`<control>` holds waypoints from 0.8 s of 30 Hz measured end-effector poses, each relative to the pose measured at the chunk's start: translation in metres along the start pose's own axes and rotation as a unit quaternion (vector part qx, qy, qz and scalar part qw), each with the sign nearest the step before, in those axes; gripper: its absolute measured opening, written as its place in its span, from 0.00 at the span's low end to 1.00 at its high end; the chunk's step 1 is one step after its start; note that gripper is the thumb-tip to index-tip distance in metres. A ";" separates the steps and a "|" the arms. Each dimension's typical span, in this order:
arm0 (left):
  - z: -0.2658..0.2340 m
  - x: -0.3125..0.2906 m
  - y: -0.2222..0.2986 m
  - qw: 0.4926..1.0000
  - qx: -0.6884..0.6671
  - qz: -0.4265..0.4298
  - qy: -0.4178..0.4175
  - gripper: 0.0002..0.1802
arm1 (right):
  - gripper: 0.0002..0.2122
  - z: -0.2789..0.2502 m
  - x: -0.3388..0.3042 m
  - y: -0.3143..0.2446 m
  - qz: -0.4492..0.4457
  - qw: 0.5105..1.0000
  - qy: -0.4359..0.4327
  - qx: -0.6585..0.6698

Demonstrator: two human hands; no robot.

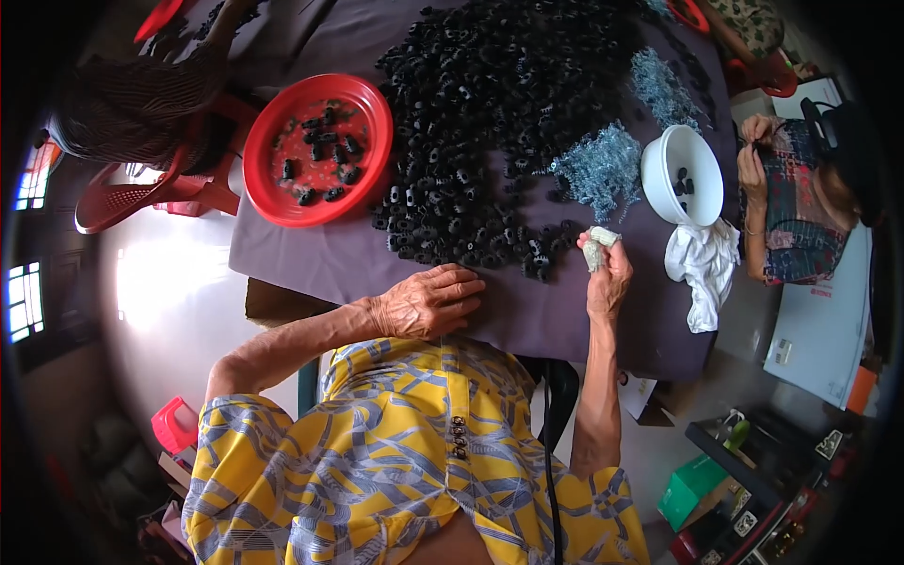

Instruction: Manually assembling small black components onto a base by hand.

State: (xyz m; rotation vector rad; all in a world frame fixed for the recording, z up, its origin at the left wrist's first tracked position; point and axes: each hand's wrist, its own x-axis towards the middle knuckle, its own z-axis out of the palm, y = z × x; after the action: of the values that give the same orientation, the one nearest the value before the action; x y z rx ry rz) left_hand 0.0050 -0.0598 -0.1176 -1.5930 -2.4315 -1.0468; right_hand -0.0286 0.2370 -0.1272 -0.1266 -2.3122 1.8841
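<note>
My left hand (433, 299) lies palm down at the near edge of the cloth-covered table, fingers loosely spread and nothing visible in it. Just beyond it spreads a big heap of small black toothed plastic pieces (508, 85). My right hand (610, 273) is raised over the cloth to the right, its thumb and fingers bent together. Pale wraps (599, 247) cover its fingertips; whatever is pinched between them is too small to make out. Closest beyond that hand is a tangled pile of thin silvery-blue coils (601, 169).
A red basin (377, 141) with several black pieces stands left of the heap. On the right, a white bowl (711, 174) holds a few more, with a white cloth (702, 268) hanging below it. Other people sit left and right of the table. A black cable (549, 461) runs down my front.
</note>
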 end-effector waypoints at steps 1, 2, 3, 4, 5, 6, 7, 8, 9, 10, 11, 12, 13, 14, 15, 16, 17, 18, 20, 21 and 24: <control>0.000 -0.001 -0.001 1.000 -0.001 -0.002 0.000 0.20 | 0.08 0.000 0.000 -0.001 0.001 1.000 -0.001 0.000; 0.001 -0.001 -0.001 1.000 -0.003 -0.004 -0.005 0.20 | 0.09 0.000 0.000 -0.002 0.000 1.000 -0.001 -0.005; 0.001 -0.001 -0.001 1.000 -0.006 -0.006 -0.009 0.20 | 0.09 0.001 0.001 -0.002 -0.001 1.000 -0.001 -0.009; 0.001 -0.001 -0.001 1.000 -0.007 -0.009 -0.009 0.20 | 0.09 0.001 0.001 -0.003 0.001 1.000 -0.003 -0.009; 0.000 0.000 0.000 1.000 -0.005 -0.010 -0.006 0.20 | 0.09 0.001 0.001 -0.003 0.004 1.000 -0.002 -0.009; 0.000 0.001 0.000 1.000 -0.002 -0.012 -0.003 0.20 | 0.09 0.001 0.002 -0.003 0.006 1.000 -0.001 -0.008; -0.001 0.002 0.000 1.000 -0.003 -0.015 -0.002 0.20 | 0.09 0.001 0.002 -0.002 0.008 1.000 -0.004 -0.009; -0.001 0.003 0.000 1.000 -0.003 -0.019 0.002 0.20 | 0.09 0.000 0.001 -0.001 0.010 1.000 0.001 -0.003; -0.001 0.004 -0.001 1.000 -0.004 -0.022 0.006 0.19 | 0.09 0.000 0.001 0.000 0.012 1.000 0.006 0.003; -0.001 0.004 -0.001 1.000 -0.005 -0.025 0.006 0.19 | 0.09 0.000 0.002 0.000 0.013 1.000 0.003 0.003; -0.001 0.005 -0.001 1.000 0.000 -0.026 0.011 0.20 | 0.09 0.001 0.002 0.000 0.011 1.000 0.004 0.002; 0.000 0.005 -0.001 1.000 0.004 -0.027 0.017 0.20 | 0.09 0.001 0.002 0.000 0.008 1.000 0.005 0.001; 0.001 0.005 0.000 1.000 0.003 -0.026 0.016 0.20 | 0.09 0.001 0.002 0.001 0.008 1.000 0.005 0.001; 0.002 0.006 0.001 0.999 0.003 -0.031 0.038 0.20 | 0.09 0.000 0.002 0.001 0.005 1.000 0.005 0.008; 0.004 0.007 0.003 0.998 0.002 -0.036 0.060 0.20 | 0.09 0.000 0.002 0.001 0.001 1.000 0.005 0.016; 0.002 0.010 0.005 0.998 0.001 -0.035 0.060 0.20 | 0.09 0.001 0.002 0.000 0.002 1.000 0.006 0.015; 0.000 0.013 0.008 0.996 -0.012 -0.040 0.082 0.20 | 0.08 0.001 0.003 -0.002 -0.001 1.000 0.003 0.000; -0.005 0.017 0.011 0.993 -0.024 -0.045 0.104 0.20 | 0.08 0.002 0.002 -0.004 -0.003 1.000 0.000 -0.016; -0.024 0.029 0.019 0.987 -0.052 -0.052 0.141 0.19 | 0.08 0.000 0.003 -0.005 0.004 1.000 -0.001 -0.022; -0.033 0.034 0.022 0.983 -0.049 -0.057 0.166 0.19 | 0.08 -0.001 0.004 -0.005 0.012 1.000 -0.004 -0.027; -0.078 0.043 0.034 0.967 -0.057 -0.112 0.224 0.20 | 0.09 -0.004 0.006 -0.011 0.027 1.000 -0.009 -0.009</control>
State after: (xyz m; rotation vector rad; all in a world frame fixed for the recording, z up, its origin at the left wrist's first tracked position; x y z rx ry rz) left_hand -0.0114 -0.0610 -0.0234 -0.9731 -2.2997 -1.4210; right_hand -0.0331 0.2393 -0.1153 -0.1763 -2.3599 1.8978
